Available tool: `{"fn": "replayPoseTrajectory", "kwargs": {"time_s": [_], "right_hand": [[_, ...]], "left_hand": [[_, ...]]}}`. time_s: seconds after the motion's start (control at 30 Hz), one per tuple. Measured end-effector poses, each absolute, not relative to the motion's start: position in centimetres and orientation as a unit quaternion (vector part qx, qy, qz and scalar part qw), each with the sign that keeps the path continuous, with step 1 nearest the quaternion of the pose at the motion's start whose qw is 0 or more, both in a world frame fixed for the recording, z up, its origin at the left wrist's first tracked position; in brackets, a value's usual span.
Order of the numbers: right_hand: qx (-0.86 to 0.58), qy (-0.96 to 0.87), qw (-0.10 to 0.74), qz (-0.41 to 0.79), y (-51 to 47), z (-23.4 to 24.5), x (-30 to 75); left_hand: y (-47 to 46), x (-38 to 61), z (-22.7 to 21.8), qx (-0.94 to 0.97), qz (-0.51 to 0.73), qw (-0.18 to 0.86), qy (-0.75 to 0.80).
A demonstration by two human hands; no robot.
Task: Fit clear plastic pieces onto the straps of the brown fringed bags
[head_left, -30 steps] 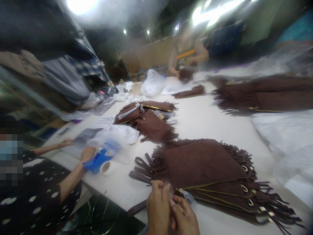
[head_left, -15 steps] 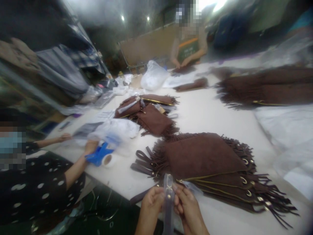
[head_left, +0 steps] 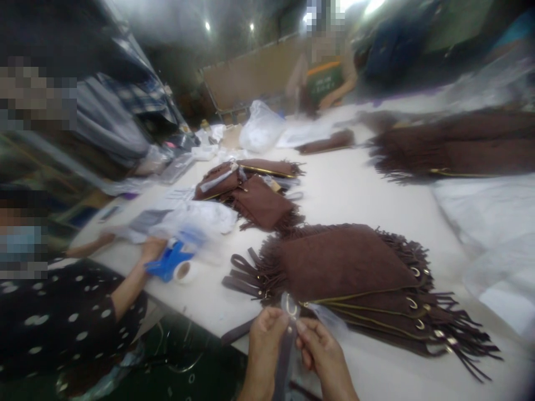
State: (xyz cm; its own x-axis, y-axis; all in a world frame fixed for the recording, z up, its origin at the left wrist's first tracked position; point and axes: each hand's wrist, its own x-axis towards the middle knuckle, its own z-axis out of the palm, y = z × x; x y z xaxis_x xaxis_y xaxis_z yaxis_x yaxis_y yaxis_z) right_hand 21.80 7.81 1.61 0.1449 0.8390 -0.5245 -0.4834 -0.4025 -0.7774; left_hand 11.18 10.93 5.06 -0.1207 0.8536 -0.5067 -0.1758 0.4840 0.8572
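Observation:
My left hand (head_left: 264, 345) and my right hand (head_left: 322, 356) meet at the table's near edge, both pinched on a dark brown strap (head_left: 285, 356) that hangs down between them. A metal ring (head_left: 290, 306) at the strap's top end shows just above my fingertips, partly wrapped in clear film. Right behind my hands lies a stack of brown suede fringed bags (head_left: 355, 278) with gold zips and rings, and loose straps (head_left: 240, 275) stick out on its left.
A white table (head_left: 355, 195) carries more brown fringed bags in the middle (head_left: 254, 195) and far right (head_left: 455, 150), and white plastic bags (head_left: 261, 133). A person in a dotted black top (head_left: 62, 328) at left holds a blue tape dispenser (head_left: 169, 264). Another person (head_left: 326, 78) works at the far end.
A second ago my hands were closed together low at the edge. They have since drawn the strap up so its ringed end shows between my fingertips. The view has shifted slightly.

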Motion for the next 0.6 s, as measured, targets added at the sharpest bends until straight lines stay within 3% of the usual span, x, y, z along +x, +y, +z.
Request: {"fn": "replayPoseTrajectory", "kwargs": {"time_s": [0.13, 0.37, 0.47, 0.6], "right_hand": [[-0.568, -0.183, 0.525, 0.607, 7.9, 1.3, 21.3], [-0.612, -0.354, 0.493, 0.507, 8.4, 1.8, 21.9], [-0.621, -0.39, 0.479, 0.483, 8.3, 1.5, 22.1], [-0.63, -0.418, 0.476, 0.449, 8.0, 1.7, 22.0]], "left_hand": [[11.0, 11.5, 4.6, 0.363, 0.416, 0.542, 0.633], [10.1, 12.2, 4.6, 0.575, 0.306, 0.318, 0.689], [9.6, 12.3, 5.1, 0.591, 0.307, 0.322, 0.673], [9.5, 12.0, 5.9, 0.542, 0.344, 0.409, 0.648]]}}
